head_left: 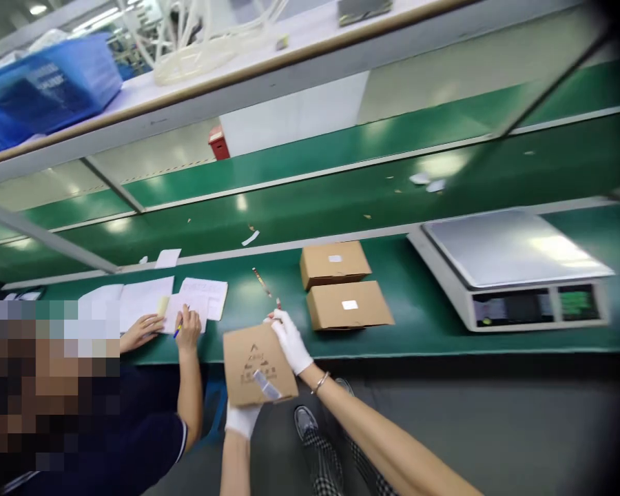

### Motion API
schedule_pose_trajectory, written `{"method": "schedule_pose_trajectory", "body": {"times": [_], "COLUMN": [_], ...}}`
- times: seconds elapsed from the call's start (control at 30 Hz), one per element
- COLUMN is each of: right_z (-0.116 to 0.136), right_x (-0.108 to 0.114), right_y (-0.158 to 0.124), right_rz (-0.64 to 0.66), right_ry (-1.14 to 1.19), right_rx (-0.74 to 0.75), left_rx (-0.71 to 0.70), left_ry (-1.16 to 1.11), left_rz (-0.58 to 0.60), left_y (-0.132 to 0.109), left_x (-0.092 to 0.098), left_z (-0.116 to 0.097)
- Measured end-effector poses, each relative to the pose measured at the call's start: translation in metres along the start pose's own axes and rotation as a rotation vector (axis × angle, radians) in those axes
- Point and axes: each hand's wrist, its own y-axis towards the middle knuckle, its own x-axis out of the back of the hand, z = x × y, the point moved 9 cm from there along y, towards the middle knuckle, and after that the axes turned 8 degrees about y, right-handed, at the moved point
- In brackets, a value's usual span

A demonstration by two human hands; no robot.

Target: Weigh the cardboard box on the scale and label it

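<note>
A small brown cardboard box (253, 351) with dark printing is held in front of the table edge. A strip of clear tape (266, 386) is on its printed face. My left hand (242, 420), in a white glove, supports the box from its lower edge; the fingers are mostly hidden behind it. My right hand (292, 344), also gloved, grips its upper right edge. A small reddish item (278, 303) shows by the right fingertips; I cannot tell whether it is held or lies on the table.
Two brown boxes (348, 305) with white labels stand on the green table (418, 331). A weighing scale (517, 255) sits at the right. On the left, a co-worker holds a pen (178, 329) over papers (147, 303). Above runs a shelf with a blue bin (52, 83).
</note>
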Motion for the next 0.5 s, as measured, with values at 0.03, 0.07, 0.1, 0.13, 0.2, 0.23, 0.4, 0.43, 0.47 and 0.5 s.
{"method": "schedule_pose_trajectory", "body": {"times": [0.03, 0.07, 0.1, 0.13, 0.2, 0.23, 0.4, 0.43, 0.47, 0.5], "right_z": [0.01, 0.022, 0.035, 0.049, 0.081, 0.098, 0.172, 0.184, 0.194, 0.203], "right_x": [-0.003, -0.003, 0.001, 0.007, 0.033, 0.051, 0.186, 0.222, 0.26, 0.298], "right_y": [-0.012, -0.025, -0.038, -0.051, -0.076, -0.088, -0.121, -0.123, -0.123, -0.121], "right_rz": [0.03, 0.058, 0.084, 0.101, 0.11, 0.109, 0.016, -0.036, -0.09, -0.144], "right_ry": [0.038, 0.074, 0.111, 0.145, 0.203, 0.237, 0.309, 0.293, 0.284, 0.285], "right_rx": [0.008, 0.016, 0.02, 0.023, 0.021, 0.011, -0.045, -0.033, -0.02, -0.011], "left_rx": [-0.04, -0.077, -0.108, -0.133, -0.15, -0.143, 0.002, 0.043, 0.086, 0.131], "left_ry": [0.006, 0.011, 0.011, 0.01, 0.0, -0.01, -0.125, -0.169, -0.222, -0.289], "left_rz": [0.036, 0.074, 0.117, 0.156, 0.223, 0.242, 0.225, 0.208, 0.19, 0.173], "left_y": [0.004, 0.007, 0.007, 0.006, 0.0, -0.004, -0.017, -0.021, -0.026, -0.036], "left_x": [-0.009, -0.018, -0.029, -0.039, -0.056, -0.061, -0.05, -0.045, -0.042, -0.044], "left_z": [-0.006, -0.012, -0.02, -0.028, -0.044, -0.053, -0.101, -0.114, -0.131, -0.15]}}
